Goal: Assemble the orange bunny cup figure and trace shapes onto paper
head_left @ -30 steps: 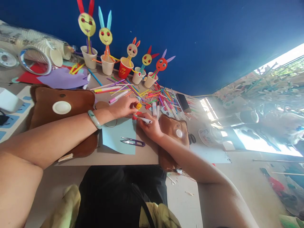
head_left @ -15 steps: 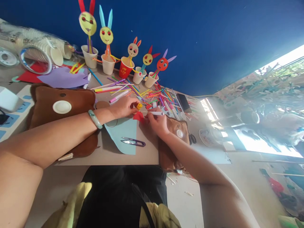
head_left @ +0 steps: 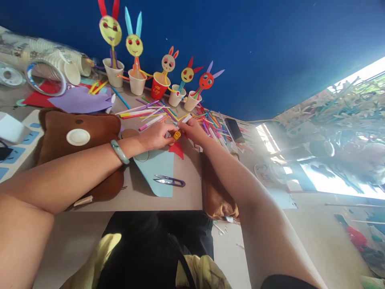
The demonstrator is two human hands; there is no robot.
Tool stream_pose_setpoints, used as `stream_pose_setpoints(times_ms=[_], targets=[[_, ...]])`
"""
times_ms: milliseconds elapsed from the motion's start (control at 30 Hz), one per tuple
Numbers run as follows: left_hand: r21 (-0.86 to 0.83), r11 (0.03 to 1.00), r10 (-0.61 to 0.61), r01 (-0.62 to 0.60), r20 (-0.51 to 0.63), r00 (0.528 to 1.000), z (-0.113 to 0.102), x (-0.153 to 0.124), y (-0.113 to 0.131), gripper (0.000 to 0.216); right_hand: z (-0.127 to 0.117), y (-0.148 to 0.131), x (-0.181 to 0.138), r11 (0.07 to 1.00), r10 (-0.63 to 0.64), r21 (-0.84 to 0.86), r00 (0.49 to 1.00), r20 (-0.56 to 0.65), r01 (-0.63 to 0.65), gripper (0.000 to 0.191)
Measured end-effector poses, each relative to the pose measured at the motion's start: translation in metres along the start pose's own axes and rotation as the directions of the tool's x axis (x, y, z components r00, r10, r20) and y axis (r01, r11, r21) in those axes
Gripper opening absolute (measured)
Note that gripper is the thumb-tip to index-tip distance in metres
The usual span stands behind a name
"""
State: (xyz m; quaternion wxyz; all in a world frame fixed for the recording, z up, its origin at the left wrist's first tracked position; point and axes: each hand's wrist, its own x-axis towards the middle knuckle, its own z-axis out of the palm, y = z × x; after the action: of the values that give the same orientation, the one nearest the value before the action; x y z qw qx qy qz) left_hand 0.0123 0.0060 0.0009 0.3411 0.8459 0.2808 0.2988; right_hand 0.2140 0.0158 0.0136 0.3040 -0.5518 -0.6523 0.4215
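My left hand (head_left: 159,135) is closed, thumb and fingers pinching a small yellow cylinder (head_left: 177,135) whose exact kind I cannot make out. Right beside it, my right hand (head_left: 192,130) grips a white marker (head_left: 187,119); its upper end shows above the fingers and the rest is hidden. A piece of red paper (head_left: 177,150) lies just below the hands. Nearer to me is a light blue sheet (head_left: 159,164) with a pencil-drawn curve, and open thread snips (head_left: 169,180) rest across its right side.
Brown plush cushions flank the work area, one left (head_left: 60,132) and one right (head_left: 215,184) under my forearm. Behind are scattered coloured sticks and markers (head_left: 150,112) and a row of paper cups (head_left: 114,72) with rabbit-faced figures. A phone (head_left: 234,130) lies at right.
My right hand has moved up and left with the marker, close to my left hand, and the marker now points upward. The left hand and yellow cylinder have barely moved.
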Motion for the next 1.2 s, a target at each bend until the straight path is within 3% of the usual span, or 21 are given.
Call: stream_pose_setpoints(times_ms=[300, 533, 767, 967, 1200], targets=[[0.027, 0.999, -0.032, 0.032, -0.011, 0.999, -0.002, 0.0, 0.004, 0.026, -0.005, -0.007, 0.021, 0.978, -0.006, -0.201, 0.959, 0.284, 0.065, 0.027], [0.055, 0.998, -0.022, 0.023, -0.018, 1.0, -0.002, 0.0, 0.002, 0.025, -0.003, -0.008, 0.029, 0.978, -0.065, -0.161, 0.92, 0.385, 0.137, 0.028], [0.073, 0.997, -0.016, 0.017, -0.014, 1.0, -0.001, 0.002, -0.002, 0.026, -0.002, -0.014, 0.03, 0.987, -0.057, -0.121, 0.936, 0.346, 0.105, 0.025], [0.076, 0.997, -0.023, 0.024, -0.019, 1.0, -0.001, 0.001, -0.003, 0.028, -0.003, -0.021, 0.033, 0.975, -0.033, -0.182, 0.889, 0.457, 0.129, 0.034], [0.066, 0.997, -0.032, 0.033, -0.027, 0.999, -0.001, 0.001, -0.001, 0.028, -0.003, -0.02, 0.037, 0.956, -0.068, -0.222, 0.879, 0.471, 0.192, 0.035]])
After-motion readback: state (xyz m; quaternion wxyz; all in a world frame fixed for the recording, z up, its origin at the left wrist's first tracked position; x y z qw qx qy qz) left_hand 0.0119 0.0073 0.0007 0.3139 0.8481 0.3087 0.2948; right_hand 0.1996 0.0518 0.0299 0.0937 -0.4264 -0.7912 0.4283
